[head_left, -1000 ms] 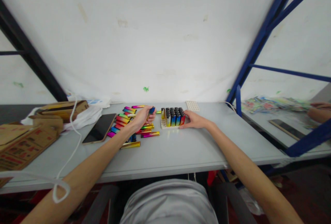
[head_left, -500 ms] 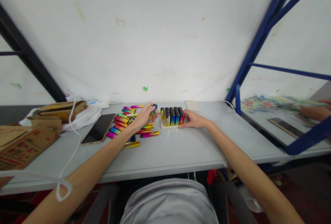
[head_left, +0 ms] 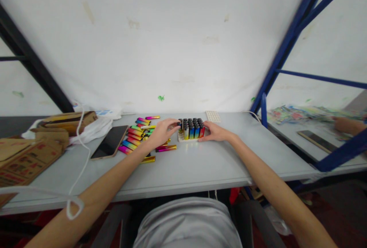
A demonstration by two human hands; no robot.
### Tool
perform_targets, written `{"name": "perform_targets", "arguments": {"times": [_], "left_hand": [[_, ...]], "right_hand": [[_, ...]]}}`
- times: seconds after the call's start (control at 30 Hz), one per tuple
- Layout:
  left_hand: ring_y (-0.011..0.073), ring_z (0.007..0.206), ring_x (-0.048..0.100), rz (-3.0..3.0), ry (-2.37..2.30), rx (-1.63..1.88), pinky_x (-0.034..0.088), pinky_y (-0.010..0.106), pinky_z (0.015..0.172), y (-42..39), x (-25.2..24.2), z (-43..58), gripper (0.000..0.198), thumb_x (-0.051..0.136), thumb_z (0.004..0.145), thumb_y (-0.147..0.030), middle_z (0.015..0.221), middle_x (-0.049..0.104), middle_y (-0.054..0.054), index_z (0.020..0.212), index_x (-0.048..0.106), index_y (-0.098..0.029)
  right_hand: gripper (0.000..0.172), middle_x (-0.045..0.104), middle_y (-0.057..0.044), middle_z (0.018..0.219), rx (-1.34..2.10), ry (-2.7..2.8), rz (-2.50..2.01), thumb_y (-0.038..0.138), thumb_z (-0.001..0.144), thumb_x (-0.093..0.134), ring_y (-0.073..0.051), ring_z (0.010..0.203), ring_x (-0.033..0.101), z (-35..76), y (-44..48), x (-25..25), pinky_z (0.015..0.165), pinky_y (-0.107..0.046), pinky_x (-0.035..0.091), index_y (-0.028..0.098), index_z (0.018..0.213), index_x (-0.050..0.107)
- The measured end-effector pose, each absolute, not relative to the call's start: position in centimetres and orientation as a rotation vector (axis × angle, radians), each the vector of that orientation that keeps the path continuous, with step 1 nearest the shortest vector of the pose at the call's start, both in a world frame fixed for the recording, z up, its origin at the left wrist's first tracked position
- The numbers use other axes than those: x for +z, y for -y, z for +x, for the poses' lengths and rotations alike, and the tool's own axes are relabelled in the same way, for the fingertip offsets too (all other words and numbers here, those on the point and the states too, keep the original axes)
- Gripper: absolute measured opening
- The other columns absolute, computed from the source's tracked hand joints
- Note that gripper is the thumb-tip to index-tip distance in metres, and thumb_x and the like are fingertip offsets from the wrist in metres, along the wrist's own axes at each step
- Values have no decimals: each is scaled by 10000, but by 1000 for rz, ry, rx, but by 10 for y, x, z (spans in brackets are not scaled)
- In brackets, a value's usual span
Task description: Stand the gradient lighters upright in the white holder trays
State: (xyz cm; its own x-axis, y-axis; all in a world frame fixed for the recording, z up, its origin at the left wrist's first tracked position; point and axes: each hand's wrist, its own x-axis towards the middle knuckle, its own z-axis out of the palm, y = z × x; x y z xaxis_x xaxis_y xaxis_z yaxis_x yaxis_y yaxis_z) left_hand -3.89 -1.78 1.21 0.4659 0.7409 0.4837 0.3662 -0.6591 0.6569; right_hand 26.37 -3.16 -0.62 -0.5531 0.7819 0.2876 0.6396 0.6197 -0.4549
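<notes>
The left hand [head_left: 163, 132] reaches forward to the left edge of the pale plastic tray [head_left: 181, 138], which stands on the grey table top [head_left: 200, 167] in front of the person. The tray holds upright rainbow-coloured lighters with black caps [head_left: 192, 128], packed in close rows.

- Left hand: fingers bent, thumb and forefinger drawn together at the tray's left column. The fingertips [head_left: 176, 124] cover what lies between them. It cannot be told whether they grip a lighter.
- Right hand [head_left: 215, 132]: spread and relaxed, palm down on the table top. Its fingers touch the right side of the tray. It grips nothing.

The tray lies between the two hands, in contact with both.

Loose metallic rainbow-coloured lighters [head_left: 134, 135] lie flat in a scattered group to the left of the tray, under and beside the left wrist. A dark flat phone [head_left: 110, 141] lies left of this group. Brown cardboard boxes [head_left: 25, 156] stand at the left end of the table top, with a white cable [head_left: 82, 146] trailing past them towards the left forearm. An empty white grid tray [head_left: 213, 116] lies just behind the filled tray. A blue steel frame [head_left: 286, 45] rises at the right. Beyond it, another person's hand [head_left: 346, 125] rests on a neighbouring table.
</notes>
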Motion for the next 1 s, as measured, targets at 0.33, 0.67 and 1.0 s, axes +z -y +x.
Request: {"name": "perform_targets", "arguments": {"times": [0.33,0.67,1.0], "left_hand": [[255,849,736,2210,-957,1046,571,386,844,16,6,-36,218,671,886,-374,949,784,76,1043,671,-224],[218,768,722,2379,-1110,1037,550,334,793,11,10,-32,276,695,846,-458,797,777,48,880,716,-186],[333,1155,675,2744,-1590,734,487,447,1050,-30,3,-70,403,556,927,-335,1224,733,191,1207,738,-110]], "right_hand": [[609,705,-123,1168,425,2376,-1108,543,743,855,-313,1049,656,264,29,-9,947,-451,527,165,1181,668],[601,702,-113,1141,399,2378,-1126,553,741,854,-299,1015,651,266,28,-11,929,-434,530,158,1152,664],[580,700,-113,1130,388,2386,-1138,571,746,845,-301,999,652,265,30,-9,909,-423,532,166,1122,667]]}}
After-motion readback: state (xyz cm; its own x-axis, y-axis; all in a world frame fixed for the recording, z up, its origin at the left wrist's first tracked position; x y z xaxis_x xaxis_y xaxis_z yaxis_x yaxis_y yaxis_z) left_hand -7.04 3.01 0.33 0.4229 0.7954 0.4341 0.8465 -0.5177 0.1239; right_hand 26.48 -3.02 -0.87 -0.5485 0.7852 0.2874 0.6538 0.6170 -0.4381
